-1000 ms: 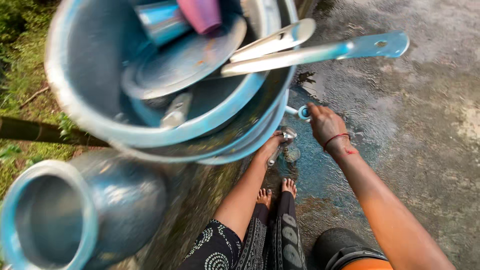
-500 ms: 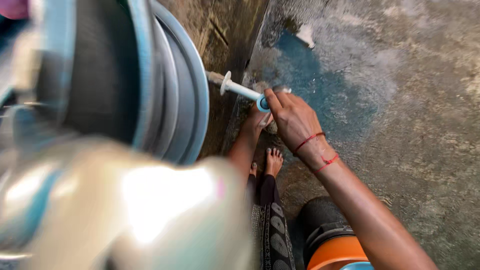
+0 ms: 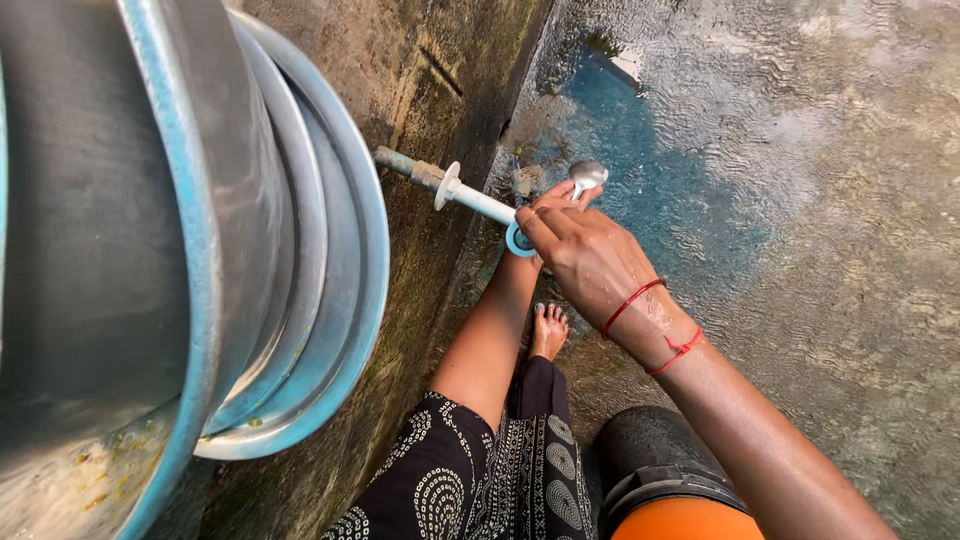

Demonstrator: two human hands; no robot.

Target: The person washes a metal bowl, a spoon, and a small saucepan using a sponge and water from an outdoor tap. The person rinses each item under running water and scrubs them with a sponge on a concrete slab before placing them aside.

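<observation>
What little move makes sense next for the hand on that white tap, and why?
Probably a small turn of the tap to start water. The right hand grips its blue-ringed end, and a metal spoon sits just beyond the fingers, apparently held by the mostly hidden left hand. No stream is visible, though the concrete floor is wet.

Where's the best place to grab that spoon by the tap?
Grab the spoon by its handle, just below the bowl, coming from the right, the wet floor side. The round bowl pokes up past the right hand, while the tap pipe and wall crowd the left. The handle itself is hidden behind the hand.
</observation>
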